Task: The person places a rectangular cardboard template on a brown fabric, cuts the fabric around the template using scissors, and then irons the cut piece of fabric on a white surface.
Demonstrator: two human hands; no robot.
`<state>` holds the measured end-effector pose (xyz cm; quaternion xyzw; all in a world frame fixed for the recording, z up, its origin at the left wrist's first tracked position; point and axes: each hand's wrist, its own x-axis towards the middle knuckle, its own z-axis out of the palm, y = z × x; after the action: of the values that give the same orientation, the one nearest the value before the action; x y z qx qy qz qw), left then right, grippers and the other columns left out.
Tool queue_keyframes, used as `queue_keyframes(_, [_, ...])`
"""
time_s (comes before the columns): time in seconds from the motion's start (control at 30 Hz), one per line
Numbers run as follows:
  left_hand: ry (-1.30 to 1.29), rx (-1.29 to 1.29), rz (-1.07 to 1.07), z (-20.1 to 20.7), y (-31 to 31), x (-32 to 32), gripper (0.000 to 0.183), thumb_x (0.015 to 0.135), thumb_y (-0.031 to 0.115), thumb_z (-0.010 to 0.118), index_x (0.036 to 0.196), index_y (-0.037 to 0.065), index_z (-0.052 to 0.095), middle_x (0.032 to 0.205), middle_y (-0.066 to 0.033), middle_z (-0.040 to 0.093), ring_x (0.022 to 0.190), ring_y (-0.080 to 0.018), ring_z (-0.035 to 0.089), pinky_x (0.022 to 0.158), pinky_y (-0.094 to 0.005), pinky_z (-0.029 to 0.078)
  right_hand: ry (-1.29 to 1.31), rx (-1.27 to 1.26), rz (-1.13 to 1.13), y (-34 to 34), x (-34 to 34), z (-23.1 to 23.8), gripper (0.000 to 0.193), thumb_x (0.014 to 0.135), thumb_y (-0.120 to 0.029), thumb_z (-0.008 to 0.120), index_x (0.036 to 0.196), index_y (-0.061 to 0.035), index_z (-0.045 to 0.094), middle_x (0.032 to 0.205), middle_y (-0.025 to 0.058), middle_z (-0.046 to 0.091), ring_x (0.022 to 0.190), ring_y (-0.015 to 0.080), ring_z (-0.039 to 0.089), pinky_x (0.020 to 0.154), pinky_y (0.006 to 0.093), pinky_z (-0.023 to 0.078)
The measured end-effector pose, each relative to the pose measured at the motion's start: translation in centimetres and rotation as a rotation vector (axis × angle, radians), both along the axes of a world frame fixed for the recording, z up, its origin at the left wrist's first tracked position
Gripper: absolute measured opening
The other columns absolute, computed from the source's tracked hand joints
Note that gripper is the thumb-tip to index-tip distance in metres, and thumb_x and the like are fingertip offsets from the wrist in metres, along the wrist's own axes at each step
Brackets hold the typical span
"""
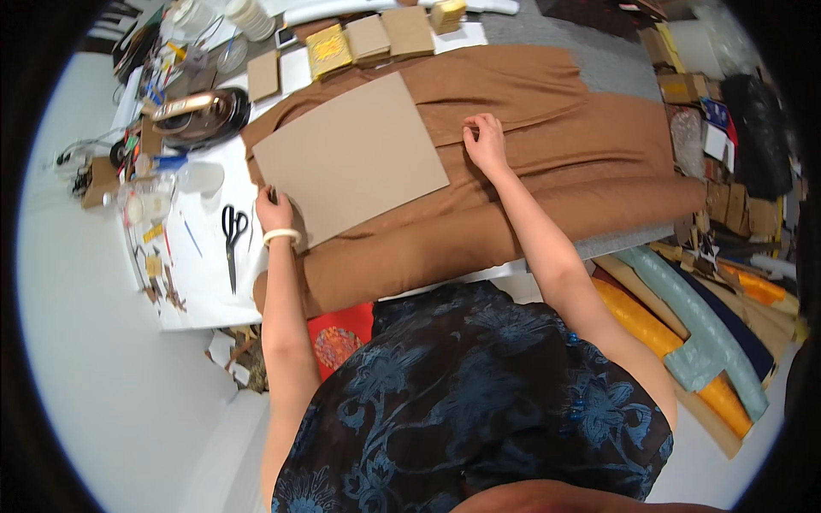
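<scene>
A flat grey-beige board (351, 158) lies on a spread of brown cloth (547, 145), whose near side is rolled into a thick tube. At the board's left edge is my left hand (274, 214), its fingers curled and closed on that edge; a pale bangle circles the wrist. To the right of the board, my right hand (486, 145) is over the wrinkled cloth. Its fingers are loosely bent and apart, with nothing seen in them. Black-handled scissors (233, 244) rest on the white table surface, left of my left hand.
A dark iron with a copper-coloured handle (201, 115) stands at the far left. Along the back are a yellow box (328, 50), brown boards (407, 32) and a white jar (250, 17). Fabric rolls (697, 299) lean at the right, below piled boxes (684, 88).
</scene>
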<state>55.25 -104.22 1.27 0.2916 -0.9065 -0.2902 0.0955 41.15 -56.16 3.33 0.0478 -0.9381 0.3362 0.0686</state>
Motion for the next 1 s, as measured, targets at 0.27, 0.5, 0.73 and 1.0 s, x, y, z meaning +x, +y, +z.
queue_keyframes(0.27, [0.019,0.237,-0.785,6.3,15.4,0.9,0.04,0.085,0.014,0.072,0.121,0.0,0.063,0.127,-0.0229,0.062,0.119,-0.0418,0.056,0.105,-0.0481,0.046,-0.089,0.309,-0.246,12.9,1.1,1.6,0.031,0.088,-0.023,0.07,0.116,-0.0091,0.069,0.122,0.0128,0.059,0.119,0.0359,0.053,0.103,0.0448,0.046])
queue_keyframes(0.5, [-0.388,-0.083,-1.225,15.9,19.4,7.7,0.128,0.054,0.038,0.097,0.159,0.01,0.029,0.149,-0.02,0.043,0.136,-0.0414,0.041,0.113,-0.053,0.034,-0.581,0.431,0.369,18.7,12.5,14.7,0.115,0.055,-0.049,0.094,0.153,-0.0164,0.042,0.149,0.0155,0.046,0.143,0.0378,0.036,0.121,0.0548,0.024])
queue_keyframes(0.73, [-0.533,-0.035,-1.268,14.1,18.6,4.8,0.139,0.048,0.045,0.096,0.162,0.016,0.023,0.15,-0.0224,0.043,0.136,-0.0402,0.044,0.111,-0.0557,0.035,-0.568,0.606,0.584,18.7,10.6,13.6,0.146,0.038,-0.041,0.1,0.16,-0.019,0.024,0.157,0.0176,0.036,0.149,0.0401,0.027,0.122,0.0632,0.015])
queue_keyframes(1.0, [-0.695,0.423,-1.257,10.7,17.4,-1.0,0.127,0.053,0.054,0.095,0.156,0.013,0.033,0.139,-0.023,0.057,0.13,-0.0415,0.055,0.11,-0.0454,0.045,-0.873,0.591,0.8,17.8,2.1,12.4,0.131,0.039,-0.05,0.098,0.151,-0.0151,0.041,0.139,0.0187,0.058,0.132,0.0384,0.051,0.111,0.0504,0.039])
